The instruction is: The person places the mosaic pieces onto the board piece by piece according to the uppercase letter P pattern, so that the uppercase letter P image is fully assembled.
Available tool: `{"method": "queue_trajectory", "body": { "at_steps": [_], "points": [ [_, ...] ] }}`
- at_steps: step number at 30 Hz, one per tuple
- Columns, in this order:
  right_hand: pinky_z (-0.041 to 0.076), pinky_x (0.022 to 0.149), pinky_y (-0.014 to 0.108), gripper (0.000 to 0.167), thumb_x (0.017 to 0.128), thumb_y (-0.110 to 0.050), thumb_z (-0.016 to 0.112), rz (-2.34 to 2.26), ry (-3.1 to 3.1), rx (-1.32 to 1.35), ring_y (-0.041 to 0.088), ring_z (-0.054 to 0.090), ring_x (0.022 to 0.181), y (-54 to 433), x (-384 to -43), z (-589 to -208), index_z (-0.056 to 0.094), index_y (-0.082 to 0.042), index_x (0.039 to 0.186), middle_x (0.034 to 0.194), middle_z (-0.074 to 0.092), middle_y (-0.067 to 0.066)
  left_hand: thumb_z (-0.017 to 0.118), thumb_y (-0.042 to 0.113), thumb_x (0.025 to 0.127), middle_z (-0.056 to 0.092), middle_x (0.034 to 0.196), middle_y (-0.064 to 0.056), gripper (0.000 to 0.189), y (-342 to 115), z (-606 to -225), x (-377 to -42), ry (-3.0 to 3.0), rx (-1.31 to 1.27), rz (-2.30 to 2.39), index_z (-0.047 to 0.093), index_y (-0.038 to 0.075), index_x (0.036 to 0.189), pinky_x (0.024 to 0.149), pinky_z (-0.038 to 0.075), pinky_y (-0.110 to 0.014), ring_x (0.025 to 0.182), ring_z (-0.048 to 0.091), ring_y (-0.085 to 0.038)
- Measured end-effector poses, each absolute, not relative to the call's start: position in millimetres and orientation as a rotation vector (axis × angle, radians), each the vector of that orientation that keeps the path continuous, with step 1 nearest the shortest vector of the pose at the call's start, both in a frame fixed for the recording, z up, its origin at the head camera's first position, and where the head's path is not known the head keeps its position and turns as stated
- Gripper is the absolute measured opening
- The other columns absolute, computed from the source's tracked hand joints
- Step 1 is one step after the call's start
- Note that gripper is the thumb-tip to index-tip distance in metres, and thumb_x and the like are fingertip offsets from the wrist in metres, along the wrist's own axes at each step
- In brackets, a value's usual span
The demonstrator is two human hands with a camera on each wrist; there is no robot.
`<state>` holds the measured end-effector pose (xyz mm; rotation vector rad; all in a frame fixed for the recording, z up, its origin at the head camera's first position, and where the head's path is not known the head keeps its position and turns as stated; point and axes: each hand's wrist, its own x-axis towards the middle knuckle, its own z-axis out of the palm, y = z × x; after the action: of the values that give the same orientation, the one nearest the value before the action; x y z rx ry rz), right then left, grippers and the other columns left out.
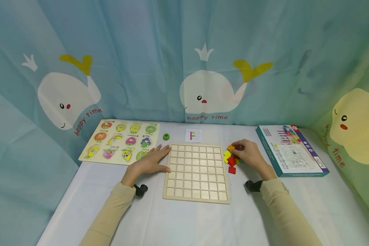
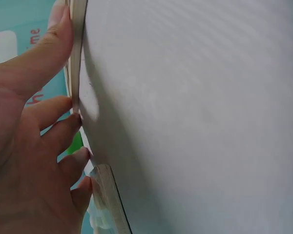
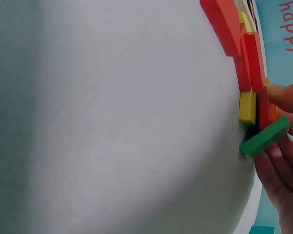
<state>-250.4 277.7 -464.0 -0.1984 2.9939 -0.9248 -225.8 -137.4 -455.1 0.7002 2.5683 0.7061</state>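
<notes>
A wooden grid board (image 1: 196, 167) lies flat on the table between the hands. My left hand (image 1: 151, 160) is at its left edge, fingers spread and thumb on the rim; the left wrist view shows the thumb (image 2: 51, 53) against the board's side. My right hand (image 1: 248, 153) is at a small pile of coloured square tiles beside the board's right edge. Its fingertips pinch an orange tile (image 1: 230, 147) at the pile's far side. Red tiles (image 1: 231, 161), yellow tiles (image 1: 227, 155) and a green tile (image 3: 265, 137) lie close by the fingers.
A small pattern card (image 1: 193, 135) lies beyond the board, with a green ring-shaped piece (image 1: 166, 136) to its left. A fruit puzzle board (image 1: 117, 141) lies at the back left. At the right is a flat game box (image 1: 292, 150). A printed curtain (image 1: 141, 68) hangs behind.
</notes>
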Motion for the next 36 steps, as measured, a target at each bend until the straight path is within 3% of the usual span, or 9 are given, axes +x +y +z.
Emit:
{"method": "queue_trajectory", "body": {
  "at_steps": [5,11,28,36],
  "points": [
    [0.053,0.079,0.035,0.035,0.094,-0.017,0.075,-0.951,2.989,-0.179,0.030,0.058,0.093,277,-248,-463,0.071,0.004,0.122,0.112,0.068,0.023,0.075,0.042,0.092,0.018,0.172,-0.009,0.096,-136,-457,-227,2.577,0.684,0.711,0.022,0.009,0.165,0.131,0.004,-0.051,0.160,0.005,-0.036],
    [0.056,0.082,0.036,0.033,0.093,-0.016,0.076,-0.984,3.003,-0.213,0.030,0.061,0.094,270,-245,-463,0.073,0.003,0.120,0.113,0.069,0.022,0.076,0.040,0.092,0.019,0.172,-0.008,0.095,-135,-458,-228,2.586,0.669,0.707,0.023,0.009,0.164,0.131,0.004,-0.052,0.160,0.005,-0.036],
    [0.061,0.087,0.050,0.027,0.093,-0.010,0.075,-1.079,3.009,-0.402,0.031,0.067,0.095,243,-240,-457,0.075,0.001,0.118,0.113,0.072,0.017,0.076,0.039,0.092,0.019,0.172,-0.008,0.093,-130,-455,-226,2.583,0.657,0.698,0.025,0.010,0.164,0.131,0.004,-0.053,0.160,0.007,-0.037],
    [0.060,0.086,0.048,0.026,0.094,-0.009,0.074,-1.134,2.940,-0.529,0.030,0.069,0.097,223,-243,-453,0.075,0.000,0.118,0.113,0.072,0.014,0.076,0.038,0.092,0.018,0.172,-0.008,0.094,-130,-453,-227,2.575,0.615,0.699,0.022,0.011,0.165,0.131,0.002,-0.052,0.160,0.004,-0.036]
  ]
}}
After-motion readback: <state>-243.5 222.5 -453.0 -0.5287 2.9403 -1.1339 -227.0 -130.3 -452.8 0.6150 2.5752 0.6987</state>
